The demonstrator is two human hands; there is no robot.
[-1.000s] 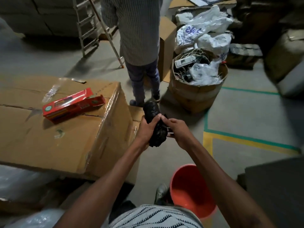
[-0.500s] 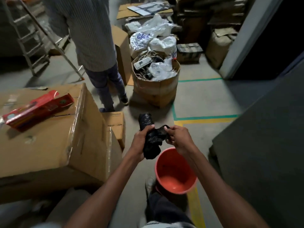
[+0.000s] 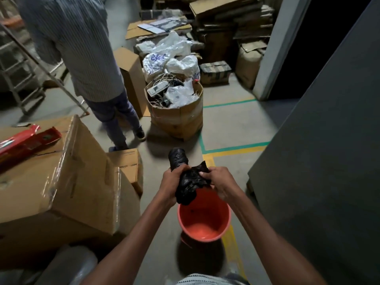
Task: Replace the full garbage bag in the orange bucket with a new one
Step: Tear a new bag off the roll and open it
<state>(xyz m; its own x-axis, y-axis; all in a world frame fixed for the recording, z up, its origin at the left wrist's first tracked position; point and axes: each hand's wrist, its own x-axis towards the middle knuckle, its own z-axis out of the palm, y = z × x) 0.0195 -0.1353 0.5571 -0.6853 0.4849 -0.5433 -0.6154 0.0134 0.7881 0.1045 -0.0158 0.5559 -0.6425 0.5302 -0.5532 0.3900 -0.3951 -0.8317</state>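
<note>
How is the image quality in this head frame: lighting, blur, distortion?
Head view: dim overall, with the doorway at upper right nearly black; the black garbage bag roll loses detail in both hands; glare on the taped cardboard box; wide-angle bending shows at the edges; the orange bucket stays readable.

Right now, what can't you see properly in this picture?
Head view only:
- Black bag roll: its middle is hidden by the left hand.
- Orange bucket: its far rim is covered by the loose bag end and the right hand.
- Red package: cut off by the left edge.
- Other person: cut off at the top.
</note>
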